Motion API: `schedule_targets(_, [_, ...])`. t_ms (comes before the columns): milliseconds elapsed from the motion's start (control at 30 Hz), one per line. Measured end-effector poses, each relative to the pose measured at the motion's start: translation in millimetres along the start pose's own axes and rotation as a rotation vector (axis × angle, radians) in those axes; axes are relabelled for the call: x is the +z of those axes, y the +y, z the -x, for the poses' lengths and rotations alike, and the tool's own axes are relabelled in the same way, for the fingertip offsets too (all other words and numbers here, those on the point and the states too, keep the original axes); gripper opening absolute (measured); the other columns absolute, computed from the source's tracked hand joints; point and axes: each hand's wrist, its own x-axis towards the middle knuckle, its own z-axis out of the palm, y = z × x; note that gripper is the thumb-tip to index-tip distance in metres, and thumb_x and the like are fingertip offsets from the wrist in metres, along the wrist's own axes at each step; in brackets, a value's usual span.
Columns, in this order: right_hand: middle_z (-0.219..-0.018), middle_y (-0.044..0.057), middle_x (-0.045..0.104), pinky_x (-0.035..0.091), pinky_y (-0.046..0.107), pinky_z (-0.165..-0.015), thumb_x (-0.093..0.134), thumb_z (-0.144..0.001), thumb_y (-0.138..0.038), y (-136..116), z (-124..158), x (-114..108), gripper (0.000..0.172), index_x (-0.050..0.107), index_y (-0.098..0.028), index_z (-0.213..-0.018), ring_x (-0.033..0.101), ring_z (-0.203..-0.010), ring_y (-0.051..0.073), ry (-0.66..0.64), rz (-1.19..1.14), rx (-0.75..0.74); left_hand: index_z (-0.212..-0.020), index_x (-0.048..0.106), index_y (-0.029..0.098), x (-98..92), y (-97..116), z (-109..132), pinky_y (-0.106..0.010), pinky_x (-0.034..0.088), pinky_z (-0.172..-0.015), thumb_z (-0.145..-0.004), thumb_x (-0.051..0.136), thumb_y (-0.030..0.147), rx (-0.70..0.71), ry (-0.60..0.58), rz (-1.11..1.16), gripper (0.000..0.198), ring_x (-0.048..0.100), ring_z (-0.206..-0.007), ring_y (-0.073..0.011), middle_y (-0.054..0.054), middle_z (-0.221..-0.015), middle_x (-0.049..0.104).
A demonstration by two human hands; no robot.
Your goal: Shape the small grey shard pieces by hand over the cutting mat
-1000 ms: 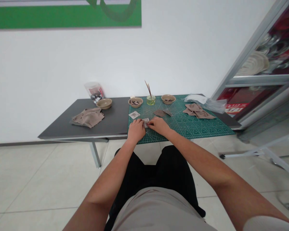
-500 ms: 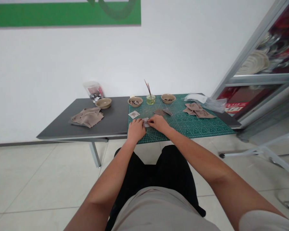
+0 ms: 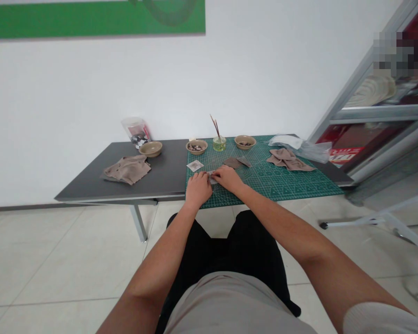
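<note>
A small pale slip [image 3: 213, 181] sits between the two hands, low on the green mat [image 3: 282, 188], toward the mat's near left corner. It bridges the gap from fingertips to fingertips, so the hands meet it from opposite sides: the left hand [image 3: 198, 189] from its left end, the right hand [image 3: 229, 178] from its right. Both are equally near, touching it. The right thumb and fingertips look pinched together on its right end; the left fingers bend down over the other end, though whether they squeeze it or only press it to the mat is hidden. Little of the slip shows, so its long axis can't be made out.

The left hand lies just inside the mat's left edge, and both wrists come in across the near edge of the desk [image 3: 167, 171]. Just beyond the left fingers, by the same left edge, a pale square [image 3: 195, 166] lies flat with a corner toward the person. Beyond the right knuckles are two brown patches [image 3: 232, 162], close beside that hand. To its right, the printed grid shows as far as a crumpled cloth [image 3: 288, 160] near the mat's right end. Along the far edge stand a bowl [image 3: 197, 152] of small pieces, a jar [image 3: 219, 144] with sticks [image 3: 214, 125], and a second bowl [image 3: 245, 146].
</note>
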Motion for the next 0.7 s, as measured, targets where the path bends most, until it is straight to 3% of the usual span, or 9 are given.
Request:
schedule_targets(167, [-0.093,0.007,0.074,0.041,0.03,-0.085,0.059,-0.092,-0.026,1.6,8.4,-1.9,0.02,0.077,-0.018,-0.095,0.06,-0.093,0.02,-0.028,-0.065,-0.089,-0.122,0.06,0.021,-1.2,0.7,0.5,-0.042,0.043,-0.096,-0.094,0.041,0.026,-0.033,-0.005,0.012,0.035,0.051,-0.119,-0.0269,-0.01,-0.134,0.056])
schedule_targets(367, [-0.091,0.01,0.074,0.041,0.03,-0.084,0.059,-0.092,-0.028,3.4,1.4,-1.4,0.023,0.078,-0.015,-0.092,0.06,-0.092,0.021,0.0,0.006,0.004,-0.122,0.059,0.022,-0.3,-0.2,0.6,-0.041,0.042,-0.096,-0.094,0.04,0.026,-0.031,0.008,0.019,0.034,0.051,-0.118,-0.0264,-0.01,-0.129,0.059])
schedule_targets(600, [-0.097,0.008,0.075,0.041,0.03,-0.086,0.061,-0.09,-0.023,2.6,7.6,-1.1,0.019,0.077,-0.017,-0.1,0.06,-0.095,0.02,-0.041,-0.056,-0.11,-0.117,0.059,0.017,-1.5,0.3,-0.5,-0.039,0.043,-0.095,-0.092,0.044,0.023,-0.052,0.008,0.032,0.03,0.053,-0.115,-0.0259,-0.011,-0.12,0.063])
schedule_targets(700, [-0.093,0.008,0.075,0.041,0.031,-0.084,0.061,-0.091,-0.026,7.2,4.1,-3.3,0.019,0.078,-0.017,-0.093,0.061,-0.092,0.021,-0.014,-0.057,-0.052,-0.113,0.062,0.018,-1.7,0.0,-0.2,-0.04,0.043,-0.095,-0.091,0.044,0.021,-0.033,0.007,0.03,0.029,0.053,-0.116,-0.0258,-0.011,-0.123,0.062])
